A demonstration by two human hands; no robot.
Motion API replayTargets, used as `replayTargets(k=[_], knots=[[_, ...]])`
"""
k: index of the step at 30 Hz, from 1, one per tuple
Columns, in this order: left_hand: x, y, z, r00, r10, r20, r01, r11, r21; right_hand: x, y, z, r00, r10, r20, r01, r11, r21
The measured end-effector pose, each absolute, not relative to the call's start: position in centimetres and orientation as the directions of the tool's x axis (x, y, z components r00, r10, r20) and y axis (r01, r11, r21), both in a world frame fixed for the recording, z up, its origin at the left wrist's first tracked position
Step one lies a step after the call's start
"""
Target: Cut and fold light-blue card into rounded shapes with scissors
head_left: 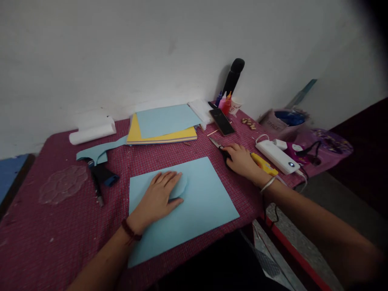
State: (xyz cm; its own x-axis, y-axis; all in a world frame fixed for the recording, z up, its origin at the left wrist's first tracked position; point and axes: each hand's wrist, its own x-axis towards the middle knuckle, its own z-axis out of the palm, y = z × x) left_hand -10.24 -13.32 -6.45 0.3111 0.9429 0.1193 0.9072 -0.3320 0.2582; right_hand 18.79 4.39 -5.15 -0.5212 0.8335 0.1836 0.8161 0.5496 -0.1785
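Note:
My left hand (162,198) lies flat, fingers stretched out, on a light blue paper disc (181,188). Beneath the disc is a large sheet of light blue paper (200,214), and part of the disc is hidden by the hand. To the right of the sheet, my right hand (242,160) closes over the black handles of a pair of scissors (217,144). The scissors' blades point away to the upper left, and the palm partly covers the handles. Just beside that hand lies a yellow tool (263,163), partly hidden by the wrist.
Behind the sheet is a stack of coloured paper (163,137). On the left lie paper offcuts (100,151), a pen (97,186) and a clear plastic template (65,184). A phone (222,121), paint bottles (224,103) and a white power bank (277,155) sit right.

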Motion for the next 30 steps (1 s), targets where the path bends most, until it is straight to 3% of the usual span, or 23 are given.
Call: replayTargets(k=[4,8,14,17,20,22,23,25,27,30], knots=[[-10.3,-13.3,-6.7,0.311,0.941,0.136,0.895,-0.338,0.29,14.6,4.7,-4.1,-0.62,0.745,0.246,0.704,0.666,-0.246],[-10.4,-13.4,-6.3,0.301,0.945,0.126,0.897,-0.326,0.299,8.8,5.8,-4.4,-0.674,0.713,0.194,0.66,0.699,-0.276],[-9.9,-13.7,-6.1,0.319,0.94,0.121,0.881,-0.341,0.327,3.6,8.1,-5.9,-0.646,0.75,0.141,0.739,0.661,-0.131],[-9.9,-13.5,-5.8,0.28,0.949,0.147,0.9,-0.313,0.303,2.9,8.3,-6.1,-0.65,0.745,0.148,0.737,0.666,-0.116],[-11.8,-13.8,-3.8,0.095,0.972,0.217,0.965,-0.143,0.218,3.1,7.5,-5.5,-0.645,0.744,0.173,0.695,0.666,-0.271],[-14.5,-14.5,-1.8,-0.2,0.948,0.246,0.973,0.163,0.162,3.1,6.6,-5.1,-0.652,0.735,0.185,0.591,0.646,-0.484],[-16.1,-14.9,-0.9,-0.384,0.891,0.243,0.923,0.362,0.132,3.1,6.1,-4.9,-0.661,0.727,0.186,0.507,0.616,-0.603],[-19.1,-15.9,0.3,-0.599,0.785,0.162,0.8,0.597,0.063,2.9,5.1,-4.9,-0.679,0.714,0.172,0.321,0.499,-0.805],[-21.5,-16.9,0.4,-0.675,0.738,0.018,0.738,0.675,0.0,2.6,4.2,-5.2,-0.691,0.712,0.128,0.185,0.344,-0.92],[-23.3,-17.8,-1.1,-0.713,0.69,-0.126,0.694,0.719,0.008,2.3,3.2,-5.8,-0.693,0.72,0.02,0.111,0.134,-0.985]])
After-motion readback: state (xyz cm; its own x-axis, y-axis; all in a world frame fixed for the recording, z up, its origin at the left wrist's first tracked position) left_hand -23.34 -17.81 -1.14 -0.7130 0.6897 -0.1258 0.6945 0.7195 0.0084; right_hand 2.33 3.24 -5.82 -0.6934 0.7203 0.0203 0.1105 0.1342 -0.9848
